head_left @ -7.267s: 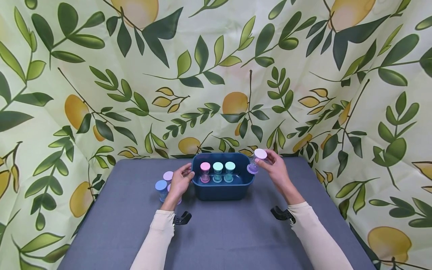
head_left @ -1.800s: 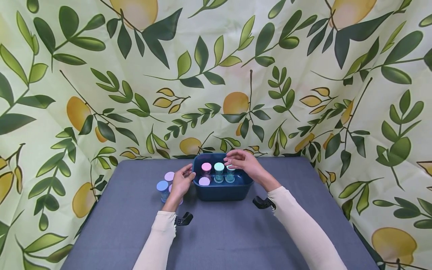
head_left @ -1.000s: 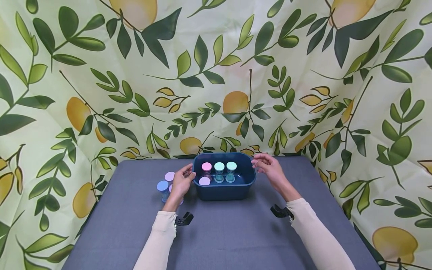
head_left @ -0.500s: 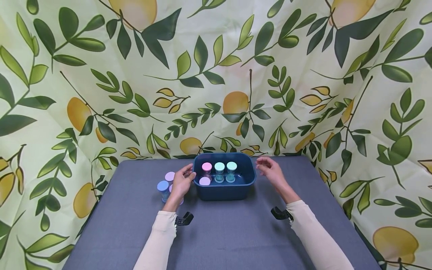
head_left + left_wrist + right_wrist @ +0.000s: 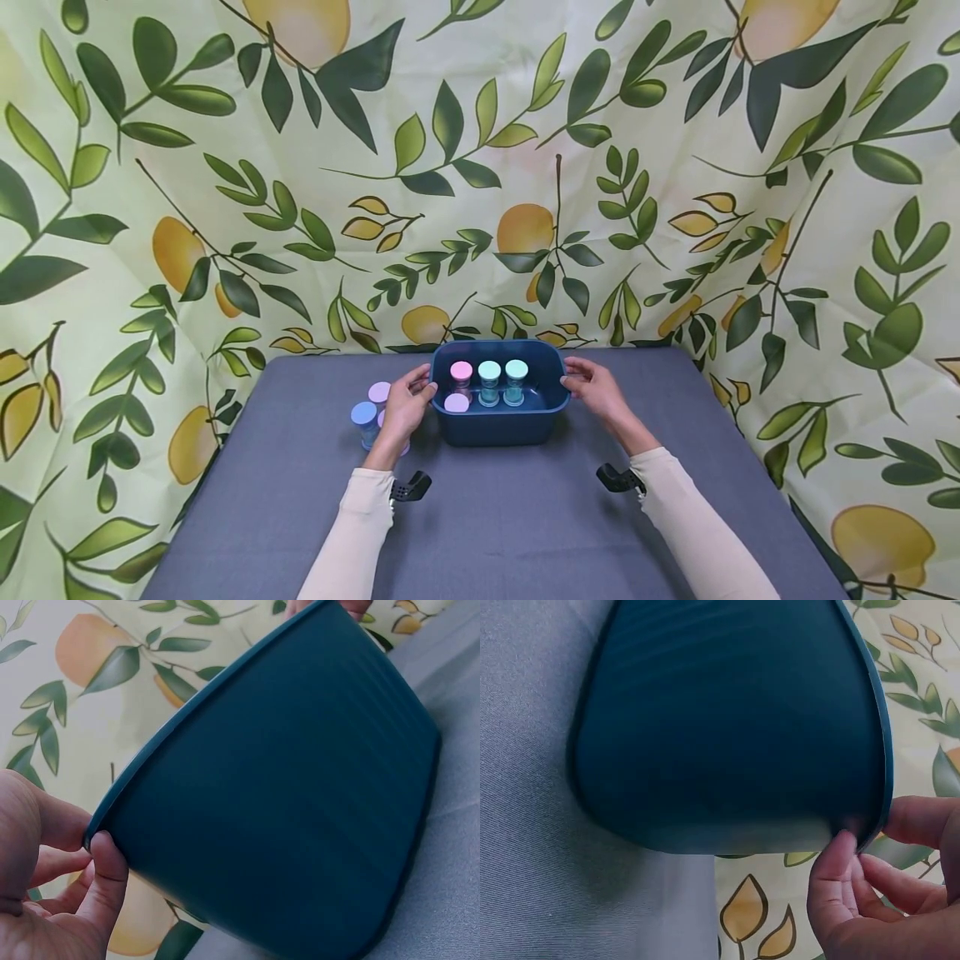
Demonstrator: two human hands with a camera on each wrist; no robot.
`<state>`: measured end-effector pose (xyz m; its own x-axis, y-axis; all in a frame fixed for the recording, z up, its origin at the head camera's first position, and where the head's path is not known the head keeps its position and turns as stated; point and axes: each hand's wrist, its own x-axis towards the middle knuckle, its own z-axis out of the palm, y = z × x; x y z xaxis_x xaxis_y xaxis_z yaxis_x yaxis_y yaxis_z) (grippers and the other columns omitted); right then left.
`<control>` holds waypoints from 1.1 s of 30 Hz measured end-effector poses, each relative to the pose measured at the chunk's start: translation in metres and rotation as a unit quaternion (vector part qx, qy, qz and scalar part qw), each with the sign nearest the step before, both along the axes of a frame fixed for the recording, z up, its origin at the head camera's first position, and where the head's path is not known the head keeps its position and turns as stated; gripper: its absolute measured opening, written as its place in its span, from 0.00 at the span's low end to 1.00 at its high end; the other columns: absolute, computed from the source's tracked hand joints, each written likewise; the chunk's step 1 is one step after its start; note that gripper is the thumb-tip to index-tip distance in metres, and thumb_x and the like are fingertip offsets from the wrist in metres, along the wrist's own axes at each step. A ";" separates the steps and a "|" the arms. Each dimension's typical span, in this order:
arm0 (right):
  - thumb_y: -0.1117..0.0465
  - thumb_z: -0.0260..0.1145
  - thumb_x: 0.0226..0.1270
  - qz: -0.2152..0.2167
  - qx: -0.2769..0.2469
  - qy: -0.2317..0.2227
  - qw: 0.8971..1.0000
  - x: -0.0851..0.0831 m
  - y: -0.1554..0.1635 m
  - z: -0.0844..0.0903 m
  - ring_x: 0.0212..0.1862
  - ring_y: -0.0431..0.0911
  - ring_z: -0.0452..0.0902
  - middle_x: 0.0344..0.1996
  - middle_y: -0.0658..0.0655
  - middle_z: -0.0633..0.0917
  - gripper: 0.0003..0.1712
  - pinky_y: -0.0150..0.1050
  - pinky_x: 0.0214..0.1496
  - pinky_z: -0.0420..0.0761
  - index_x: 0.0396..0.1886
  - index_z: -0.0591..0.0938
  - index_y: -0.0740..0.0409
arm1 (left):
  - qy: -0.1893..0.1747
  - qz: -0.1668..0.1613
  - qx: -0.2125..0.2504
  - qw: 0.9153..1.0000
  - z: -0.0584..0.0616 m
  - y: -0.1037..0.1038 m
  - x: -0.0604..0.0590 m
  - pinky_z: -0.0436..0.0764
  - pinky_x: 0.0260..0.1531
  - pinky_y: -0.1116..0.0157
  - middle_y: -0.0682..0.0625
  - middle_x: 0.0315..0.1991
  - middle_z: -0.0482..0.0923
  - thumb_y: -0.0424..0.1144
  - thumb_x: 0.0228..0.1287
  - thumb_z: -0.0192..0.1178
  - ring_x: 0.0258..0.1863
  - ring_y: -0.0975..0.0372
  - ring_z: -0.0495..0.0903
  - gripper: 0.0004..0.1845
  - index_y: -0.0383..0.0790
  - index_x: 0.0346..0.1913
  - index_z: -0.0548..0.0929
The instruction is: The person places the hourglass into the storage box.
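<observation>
A dark blue plastic bin (image 5: 501, 428) stands on the table with its long side facing me. My left hand (image 5: 403, 410) pinches its left rim between thumb and fingers, as the left wrist view shows closely. On the opposite end, my right hand (image 5: 600, 395) pinches the right rim, the thumb (image 5: 836, 859) against the outer wall. Inside, at the left and middle, stand a pink hourglass sand timer (image 5: 461, 373), two mint-green sand timers (image 5: 489, 375) and a lilac-capped one (image 5: 456, 403) in the front left corner. The bin's front wall hides most of the lilac one.
Left of the bin, partly behind my left hand, several more sand timers stand together: a blue one (image 5: 365, 417), a lilac one (image 5: 379, 392) and others half hidden. A grey cloth (image 5: 495, 517) covers the table; a leaf-and-fruit-patterned curtain (image 5: 465, 208) hangs behind it.
The purple sand timer, held by my right hand earlier, now stands in the bin's front left. My right hand has left the bin's inside and taken hold of the right rim. Left hand unchanged.
</observation>
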<state>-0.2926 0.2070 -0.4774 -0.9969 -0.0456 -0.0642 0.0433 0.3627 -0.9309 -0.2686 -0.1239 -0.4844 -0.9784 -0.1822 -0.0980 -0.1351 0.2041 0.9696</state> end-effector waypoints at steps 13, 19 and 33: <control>0.65 0.58 0.73 -0.008 -0.058 -0.034 0.998 -0.003 -0.002 -0.001 0.45 0.49 0.74 0.57 0.64 0.73 0.27 0.34 0.41 0.81 0.70 0.68 0.62 | 0.027 -0.008 0.007 1.000 0.000 -0.001 0.001 0.83 0.45 0.63 0.38 0.59 0.77 0.33 0.68 0.59 0.56 0.51 0.77 0.24 0.37 0.67 0.74; 0.65 0.59 0.73 -0.018 -0.064 -0.040 0.997 -0.002 -0.002 -0.002 0.46 0.51 0.74 0.57 0.64 0.73 0.27 0.32 0.40 0.80 0.70 0.69 0.61 | 0.059 -0.003 -0.017 0.998 0.001 -0.001 0.007 0.85 0.47 0.54 0.38 0.58 0.77 0.34 0.67 0.60 0.55 0.50 0.79 0.24 0.35 0.66 0.74; 0.64 0.59 0.72 -0.021 -0.074 -0.044 0.996 -0.001 -0.001 -0.004 0.49 0.50 0.73 0.57 0.61 0.73 0.28 0.40 0.48 0.82 0.70 0.69 0.58 | 0.204 0.026 -0.118 0.972 0.019 -0.013 0.041 0.82 0.50 0.49 0.41 0.53 0.80 0.34 0.66 0.61 0.54 0.51 0.79 0.23 0.37 0.63 0.75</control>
<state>-0.2931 0.2056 -0.4815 -0.9890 -0.0190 -0.1468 0.1392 0.2175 -0.9661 -0.2280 -0.1369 -0.4655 -0.9164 -0.2020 0.3455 0.2340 0.4298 0.8721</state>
